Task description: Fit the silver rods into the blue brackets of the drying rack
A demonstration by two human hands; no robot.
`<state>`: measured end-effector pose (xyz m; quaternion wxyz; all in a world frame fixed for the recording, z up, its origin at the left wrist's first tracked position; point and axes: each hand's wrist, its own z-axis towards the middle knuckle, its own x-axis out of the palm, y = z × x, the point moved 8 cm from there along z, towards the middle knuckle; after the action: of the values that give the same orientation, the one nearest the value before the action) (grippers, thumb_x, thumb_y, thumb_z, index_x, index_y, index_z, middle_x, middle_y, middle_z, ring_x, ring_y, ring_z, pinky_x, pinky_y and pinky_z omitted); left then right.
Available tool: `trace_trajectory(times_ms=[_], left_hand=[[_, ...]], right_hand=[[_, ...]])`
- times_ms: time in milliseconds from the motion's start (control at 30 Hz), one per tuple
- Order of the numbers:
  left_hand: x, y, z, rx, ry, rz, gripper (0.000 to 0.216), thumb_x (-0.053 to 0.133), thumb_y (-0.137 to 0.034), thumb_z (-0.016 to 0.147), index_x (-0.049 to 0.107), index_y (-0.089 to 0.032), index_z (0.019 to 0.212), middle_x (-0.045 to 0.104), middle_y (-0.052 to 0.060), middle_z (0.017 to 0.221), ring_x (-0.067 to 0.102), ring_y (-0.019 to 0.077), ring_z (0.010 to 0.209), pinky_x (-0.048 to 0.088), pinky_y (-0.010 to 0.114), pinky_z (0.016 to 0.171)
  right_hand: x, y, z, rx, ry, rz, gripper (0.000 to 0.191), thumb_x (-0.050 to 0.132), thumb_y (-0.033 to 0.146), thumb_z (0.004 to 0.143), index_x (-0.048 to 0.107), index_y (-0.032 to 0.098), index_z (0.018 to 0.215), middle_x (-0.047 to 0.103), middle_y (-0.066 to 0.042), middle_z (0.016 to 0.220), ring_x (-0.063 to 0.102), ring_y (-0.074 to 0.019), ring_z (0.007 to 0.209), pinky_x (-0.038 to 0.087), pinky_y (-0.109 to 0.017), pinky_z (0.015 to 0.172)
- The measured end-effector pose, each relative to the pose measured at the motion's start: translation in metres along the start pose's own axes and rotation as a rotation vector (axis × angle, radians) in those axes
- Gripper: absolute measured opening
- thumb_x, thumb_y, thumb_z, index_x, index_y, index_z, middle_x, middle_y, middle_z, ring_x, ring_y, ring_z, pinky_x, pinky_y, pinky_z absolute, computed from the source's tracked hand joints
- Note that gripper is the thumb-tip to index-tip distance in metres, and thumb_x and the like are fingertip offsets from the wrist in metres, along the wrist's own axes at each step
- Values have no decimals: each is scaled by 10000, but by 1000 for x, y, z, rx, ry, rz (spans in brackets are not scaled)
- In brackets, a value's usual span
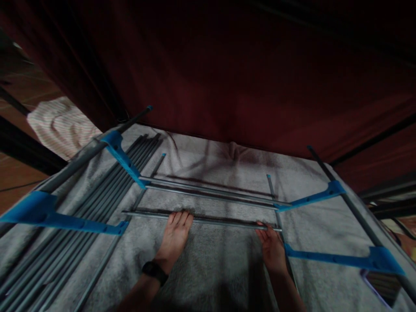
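One loose rod (224,223): lies crosswise, nearer me than the paired rods (211,189), its ends by the side bars (102,268).
Left hand (178,232): grip closed over it, left of middle; thumb hidden.
Right hand (272,249): grip pinched near its right end.
Handling: I advise keeping both ends level, parallel to the pair.
Blue brackets (329,258): flank both sides.
Rod bundle (110,190): left side, on grey cloth (211,277).
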<state>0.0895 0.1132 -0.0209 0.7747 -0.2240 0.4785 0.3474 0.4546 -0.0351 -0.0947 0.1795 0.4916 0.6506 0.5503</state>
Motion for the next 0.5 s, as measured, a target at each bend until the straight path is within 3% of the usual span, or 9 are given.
trace_trajectory(times_ms=[333,500], left_hand=[[-4,-7,6,49,19,-76,518,399,-4,1005,751,-251,1295,806,119,1227,757,295,1135,603,470,1053],[0,-11,3,92,23,-85,575,402,34,976,725,-248,1359,802,88,1220,760,268,1146,597,458,1077]], right_hand=[[18,12,-7,4,47,81,400,1024,448,706,745,238,901,870,-14,936,852,-200,922,707,-300,878],[23,8,-13,72,68,56,359,986,463,723,811,238,941,873,-28,993,844,-235,973,709,-354,930]])
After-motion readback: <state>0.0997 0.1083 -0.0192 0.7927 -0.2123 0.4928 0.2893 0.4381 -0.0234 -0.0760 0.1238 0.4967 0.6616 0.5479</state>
